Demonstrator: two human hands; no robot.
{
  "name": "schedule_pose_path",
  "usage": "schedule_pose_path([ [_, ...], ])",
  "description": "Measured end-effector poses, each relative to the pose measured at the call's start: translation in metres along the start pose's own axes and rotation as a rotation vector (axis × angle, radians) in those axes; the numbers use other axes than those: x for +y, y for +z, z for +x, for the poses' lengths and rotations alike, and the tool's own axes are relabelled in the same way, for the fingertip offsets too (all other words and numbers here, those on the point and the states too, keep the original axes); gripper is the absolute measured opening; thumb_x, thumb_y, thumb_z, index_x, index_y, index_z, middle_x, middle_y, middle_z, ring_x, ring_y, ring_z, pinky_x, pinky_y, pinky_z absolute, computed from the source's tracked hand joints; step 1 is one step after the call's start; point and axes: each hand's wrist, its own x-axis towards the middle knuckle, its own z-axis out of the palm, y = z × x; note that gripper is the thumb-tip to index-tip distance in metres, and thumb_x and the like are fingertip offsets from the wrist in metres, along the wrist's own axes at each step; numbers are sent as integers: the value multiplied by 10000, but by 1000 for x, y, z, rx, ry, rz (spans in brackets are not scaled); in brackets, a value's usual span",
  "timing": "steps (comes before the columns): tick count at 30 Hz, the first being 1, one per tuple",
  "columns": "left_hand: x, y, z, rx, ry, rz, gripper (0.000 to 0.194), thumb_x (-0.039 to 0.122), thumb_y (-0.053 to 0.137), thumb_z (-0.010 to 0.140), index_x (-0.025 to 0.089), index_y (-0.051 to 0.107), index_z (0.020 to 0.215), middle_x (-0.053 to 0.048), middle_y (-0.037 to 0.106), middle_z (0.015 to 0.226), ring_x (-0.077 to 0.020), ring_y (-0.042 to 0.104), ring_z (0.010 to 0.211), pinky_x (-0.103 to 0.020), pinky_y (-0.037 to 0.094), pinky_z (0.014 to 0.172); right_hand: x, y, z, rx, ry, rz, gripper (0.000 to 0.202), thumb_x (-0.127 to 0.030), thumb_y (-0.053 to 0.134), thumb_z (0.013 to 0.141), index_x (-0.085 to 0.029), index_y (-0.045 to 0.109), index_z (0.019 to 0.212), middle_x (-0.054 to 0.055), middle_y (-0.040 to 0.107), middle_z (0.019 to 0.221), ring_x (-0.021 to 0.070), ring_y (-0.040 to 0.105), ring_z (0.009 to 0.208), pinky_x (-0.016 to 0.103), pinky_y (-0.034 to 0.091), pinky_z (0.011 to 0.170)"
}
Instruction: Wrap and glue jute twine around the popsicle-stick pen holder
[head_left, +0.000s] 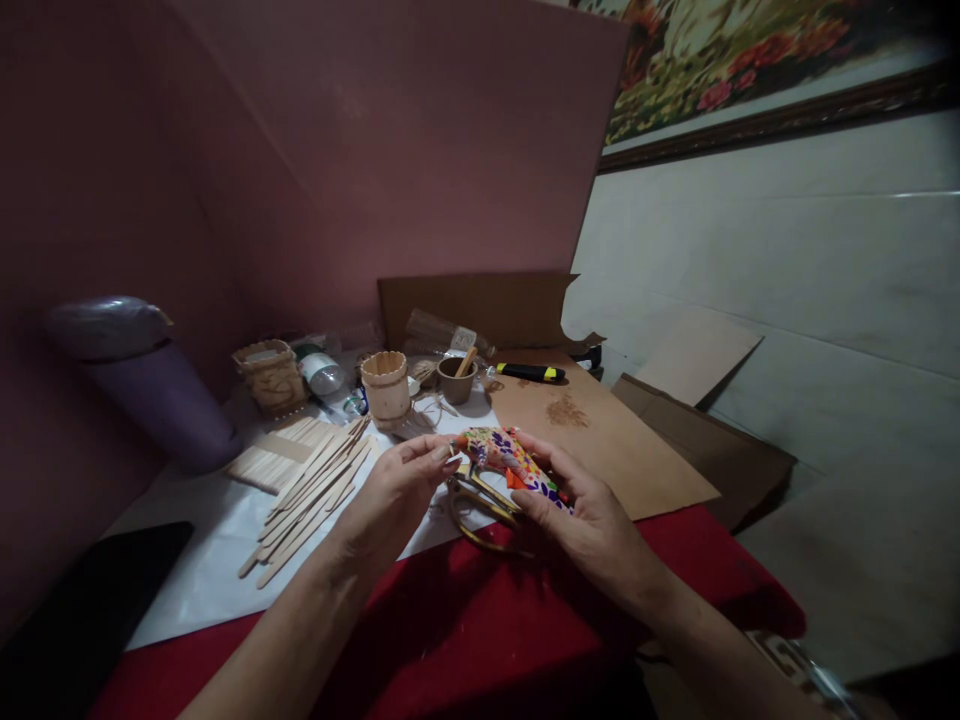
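My right hand [581, 505] is closed around a bundle of floral-patterned cloth [499, 447], white with purple, orange and yellow print. An orange patch shows on its near side. At the bundle's left end, the fingertips of my left hand [405, 480] are pinched together, and what they hold there is too small to make out. Below both hands is a pair of scissors with gold-coloured handles [480, 540], partly hidden by the cloth and fingers.
Wooden craft sticks [307, 500] lie on white paper at the left. Behind stand a wooden cup [386, 390], a small brown pot [456, 385] and plastic bottles. A yellow-black cutter [531, 373] rests on cardboard [637, 460]. A purple tumbler [157, 400] stands far left.
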Motion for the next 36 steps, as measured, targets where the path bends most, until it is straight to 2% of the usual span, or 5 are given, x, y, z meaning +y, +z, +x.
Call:
schedule_pose_path([
  [5,-1,-1,-1,-48,14,19,137,231,630,820,120,707,800,-103,688,908,-176,569,843,-342,384,909,2,1,4,4,9,13,521,-360,613,865,-238,484,1355,87,556,1359,280,546,1214,447,443,1033],
  [16,-2,-2,-1,-25,9,12,130,204,618,822,115,710,845,-93,680,896,-178,558,861,-364,361,942,6,1,0,-4,-5,11,497,-334,607,871,-267,484,1349,75,544,1371,276,538,1223,471,440,1035],
  [26,-2,-4,0,-33,16,25,144,197,607,825,109,716,858,-96,682,865,-191,572,877,-344,381,902,-3,1,-6,-25,-20,16,430,-335,608,878,-289,518,1295,43,591,1309,233,576,1172,427,452,1024],
  [30,-1,-4,-1,-14,2,-3,131,188,627,803,111,720,856,-92,682,874,-197,577,900,-341,381,916,-4,0,-7,-10,-29,-9,431,-339,602,881,-288,516,1300,38,572,1336,231,549,1205,422,426,1047],
  [36,1,-2,-1,-56,-1,-17,134,180,603,826,108,715,844,-106,683,919,-201,573,941,-340,375,943,-1,-1,-3,20,-21,0,469,-348,600,879,-267,499,1329,59,548,1368,258,521,1240,443,414,1056],
])
